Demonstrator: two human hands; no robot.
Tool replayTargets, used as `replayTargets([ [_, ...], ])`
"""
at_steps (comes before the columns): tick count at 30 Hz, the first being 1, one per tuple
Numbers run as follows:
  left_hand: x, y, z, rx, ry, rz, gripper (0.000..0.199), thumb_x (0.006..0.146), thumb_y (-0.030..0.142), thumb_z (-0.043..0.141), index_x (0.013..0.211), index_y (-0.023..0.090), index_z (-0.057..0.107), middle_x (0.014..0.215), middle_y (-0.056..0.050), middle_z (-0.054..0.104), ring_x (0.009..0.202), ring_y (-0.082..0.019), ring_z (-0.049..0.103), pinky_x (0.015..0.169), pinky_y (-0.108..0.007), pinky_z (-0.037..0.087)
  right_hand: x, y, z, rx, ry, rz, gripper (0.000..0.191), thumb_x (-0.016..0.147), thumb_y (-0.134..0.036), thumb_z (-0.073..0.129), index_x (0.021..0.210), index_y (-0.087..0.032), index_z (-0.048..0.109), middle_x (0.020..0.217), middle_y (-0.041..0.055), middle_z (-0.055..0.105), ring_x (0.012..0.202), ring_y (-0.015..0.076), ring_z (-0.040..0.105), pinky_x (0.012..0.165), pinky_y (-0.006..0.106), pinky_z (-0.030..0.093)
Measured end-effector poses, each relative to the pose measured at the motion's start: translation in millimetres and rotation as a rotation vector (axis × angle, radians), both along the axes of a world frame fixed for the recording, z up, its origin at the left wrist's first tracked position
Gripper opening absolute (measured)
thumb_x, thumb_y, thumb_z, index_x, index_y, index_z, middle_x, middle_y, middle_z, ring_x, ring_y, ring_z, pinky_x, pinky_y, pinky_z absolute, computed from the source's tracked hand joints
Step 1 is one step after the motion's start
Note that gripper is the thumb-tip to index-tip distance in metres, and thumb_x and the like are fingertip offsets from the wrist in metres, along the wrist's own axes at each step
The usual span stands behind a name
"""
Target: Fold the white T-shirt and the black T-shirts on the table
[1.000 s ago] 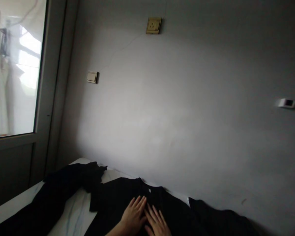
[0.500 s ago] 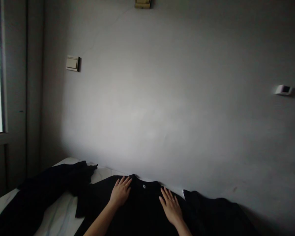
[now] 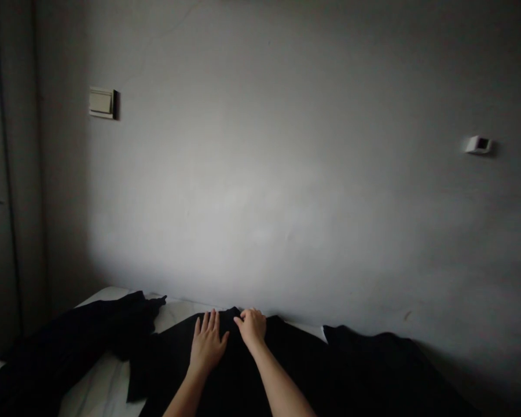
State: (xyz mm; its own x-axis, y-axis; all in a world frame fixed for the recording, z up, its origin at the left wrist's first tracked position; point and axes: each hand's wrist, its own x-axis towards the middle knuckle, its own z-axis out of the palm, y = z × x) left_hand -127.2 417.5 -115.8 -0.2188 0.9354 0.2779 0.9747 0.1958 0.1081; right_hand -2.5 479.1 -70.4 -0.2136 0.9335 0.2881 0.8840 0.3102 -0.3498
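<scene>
A black T-shirt [image 3: 230, 379] lies spread out in front of me, its neckline toward the wall. My left hand [image 3: 207, 346] rests flat on the shoulder area left of the collar, fingers stretched out and thumb apart. At the neckline, my right hand [image 3: 252, 327] has its fingers curled over the collar edge. The fingertips are partly hidden, and the hand covers the spot inside the neck where a small label sat.
More dark clothing [image 3: 80, 333] lies on the left, and another black garment [image 3: 386, 365] on the right. All rest on a pale, marbled-looking surface [image 3: 98, 385] against a grey wall [image 3: 264, 174]. A light switch [image 3: 101, 102] and a small white fixture [image 3: 479, 145] are on the wall.
My right hand has moved left from the shirt's right shoulder to the collar, and its fingers have curled. My left hand has shifted slightly left, still flat. The view has turned right.
</scene>
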Motion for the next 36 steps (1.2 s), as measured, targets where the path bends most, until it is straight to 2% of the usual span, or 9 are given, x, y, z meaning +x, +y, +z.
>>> replayTargets([
  [7,-4,4,-9.7,0.028,-0.010,-0.036,0.061,0.092,0.044,0.036,0.148,0.019,0.037,0.156,-0.014,0.032,0.144,-0.033,0.029,0.116,-0.057,0.022,-36,17,-19.1,-0.025,0.065,-0.171,0.025,0.094,-0.030,0.050,0.097,-0.021,0.074,0.114,0.0131,0.070,0.114,0.0337,0.057,0.093,0.051,0.039],
  [11,-2,2,-5.0,0.035,-0.042,-0.067,0.053,0.093,0.045,0.039,0.145,0.034,0.040,0.157,-0.007,0.031,0.146,-0.034,0.026,0.115,-0.059,0.021,-33,21,-22.3,0.008,0.053,-0.188,0.028,0.096,-0.025,0.045,0.098,-0.021,0.073,0.116,0.0128,0.069,0.111,0.0315,0.058,0.092,0.048,0.038],
  [17,2,-2,3.5,0.014,-0.070,0.026,0.055,0.092,0.051,0.040,0.144,0.031,0.044,0.156,-0.010,0.034,0.145,-0.034,0.028,0.115,-0.060,0.019,-41,21,-17.2,-0.022,0.003,-0.133,0.026,0.094,-0.019,0.047,0.103,-0.018,0.072,0.102,0.0114,0.073,0.098,0.0278,0.066,0.086,0.038,0.045],
  [20,-1,-1,-3.0,0.017,-0.064,0.001,0.055,0.093,0.046,0.039,0.145,0.031,0.042,0.156,-0.011,0.034,0.144,-0.035,0.029,0.114,-0.061,0.019,-45,4,-25.5,0.039,-0.004,-0.034,0.038,0.094,-0.012,0.040,0.122,-0.014,0.064,0.120,0.0138,0.068,0.112,0.0261,0.061,0.095,0.036,0.044],
  [23,-7,1,-9.5,0.002,-0.034,-0.064,0.054,0.094,0.034,0.033,0.148,0.029,0.037,0.157,-0.009,0.031,0.146,-0.034,0.026,0.115,-0.062,0.019,-39,-18,-38.1,0.087,0.009,0.296,0.044,0.099,-0.019,0.033,0.137,-0.018,0.055,0.143,0.0097,0.053,0.133,0.0225,0.047,0.111,0.036,0.034],
  [25,-9,2,-8.0,-0.033,-0.020,-0.094,0.055,0.094,0.031,0.032,0.149,0.027,0.034,0.158,-0.009,0.028,0.147,-0.035,0.022,0.115,-0.062,0.018,-31,-28,-38.3,-0.022,-0.012,0.443,0.047,0.103,-0.030,0.028,0.145,-0.023,0.046,0.152,0.0062,0.041,0.141,0.0216,0.037,0.115,0.039,0.030],
  [28,-10,-1,3.1,-0.089,-0.021,-0.113,0.056,0.093,0.032,0.034,0.149,0.025,0.036,0.158,-0.010,0.028,0.147,-0.034,0.022,0.116,-0.059,0.020,-20,-41,-20.4,-0.183,-0.107,0.424,0.052,0.104,-0.041,0.024,0.151,-0.021,0.035,0.156,0.0078,0.031,0.145,0.0250,0.027,0.117,0.044,0.025],
  [32,-8,-32,13.6,-0.113,-0.016,-0.105,0.056,0.093,0.026,0.032,0.148,0.019,0.037,0.158,-0.011,0.028,0.147,-0.031,0.021,0.118,-0.054,0.020,-19,-80,3.7,-0.119,-0.164,0.344,0.057,0.102,-0.041,0.029,0.149,-0.008,0.037,0.156,0.0159,0.028,0.146,0.0288,0.022,0.118,0.045,0.019],
  [36,-5,-94,5.0,-0.110,0.037,-0.160,0.059,0.091,0.023,0.036,0.150,0.024,0.034,0.159,-0.006,0.027,0.148,-0.030,0.021,0.119,-0.051,0.019,-22,-138,-8.5,-0.110,-0.102,0.330,0.055,0.103,-0.038,0.021,0.148,-0.012,0.040,0.155,0.0126,0.031,0.146,0.0260,0.024,0.118,0.046,0.020],
])
